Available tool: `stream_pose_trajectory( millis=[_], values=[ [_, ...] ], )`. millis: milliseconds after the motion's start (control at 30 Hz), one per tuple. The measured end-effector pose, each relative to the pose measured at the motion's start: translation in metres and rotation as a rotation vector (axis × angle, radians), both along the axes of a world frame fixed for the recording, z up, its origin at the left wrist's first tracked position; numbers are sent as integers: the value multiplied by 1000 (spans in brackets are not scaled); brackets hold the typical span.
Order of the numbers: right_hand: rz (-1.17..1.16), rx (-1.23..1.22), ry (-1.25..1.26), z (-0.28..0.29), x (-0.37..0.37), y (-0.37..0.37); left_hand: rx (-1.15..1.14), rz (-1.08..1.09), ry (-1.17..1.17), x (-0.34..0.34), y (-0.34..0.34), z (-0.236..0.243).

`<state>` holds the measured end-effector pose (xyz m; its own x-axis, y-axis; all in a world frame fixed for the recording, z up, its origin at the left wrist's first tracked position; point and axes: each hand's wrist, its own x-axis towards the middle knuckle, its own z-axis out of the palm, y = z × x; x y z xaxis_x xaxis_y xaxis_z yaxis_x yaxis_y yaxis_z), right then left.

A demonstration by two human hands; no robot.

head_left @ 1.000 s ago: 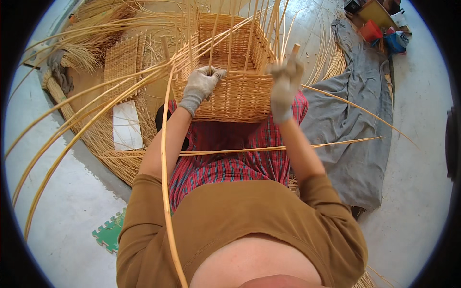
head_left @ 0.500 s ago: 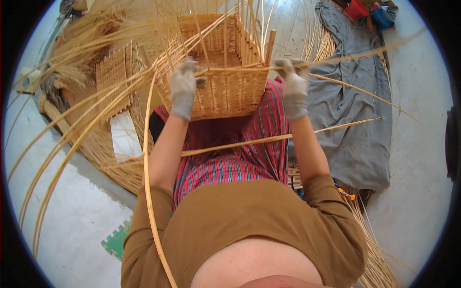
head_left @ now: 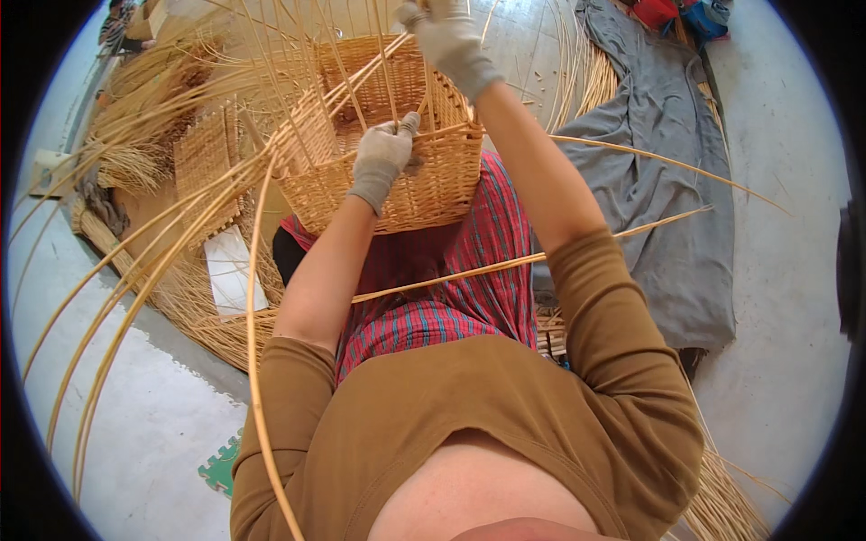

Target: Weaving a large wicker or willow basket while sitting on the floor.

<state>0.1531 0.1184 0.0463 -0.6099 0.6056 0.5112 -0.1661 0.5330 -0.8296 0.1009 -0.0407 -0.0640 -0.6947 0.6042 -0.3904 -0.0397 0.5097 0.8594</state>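
Note:
A half-woven wicker basket [head_left: 428, 185], with upright stakes rising from its rim, rests tilted at my knees over a red striped cloth [head_left: 505, 212]. My left hand [head_left: 386, 155], in a pale work glove, is closed on its near rim, thumb up beside a stake. My right hand [head_left: 449, 50], gloved too, is raised over the basket's right side at the top of the picture. Its fingers are curled in, and what they hold is partly cut off by the picture's edge. Long bent rods [head_left: 144, 270] sweep out from the basket's left corner.
A grey cloth [head_left: 640, 216] lies on the right, with loose rods [head_left: 595, 86] beside it. At the left are heaped canes [head_left: 171, 81], a woven panel [head_left: 206, 153] and a white sheet [head_left: 233, 270]. One rod [head_left: 451, 278] lies across my lap.
My right hand has gone up and leftward from the basket's right corner, and the long strand it held no longer stretches out to the right. My left hand has slid rightward along the rim.

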Motion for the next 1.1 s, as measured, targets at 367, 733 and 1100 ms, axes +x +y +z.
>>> stream_pose_trajectory(
  millis=[367, 733, 1100],
  values=[
    [-159, -289, -371, -112, 191, -81, 566, -71, 566, 34, -51, -9],
    [129, 28, -922, -103, 252, -95, -300, -529, 556, 26, -273, -6],
    [241, 184, -929, -87, 309, -110, -62, -401, 509, 38, -214, -17]
  ],
)
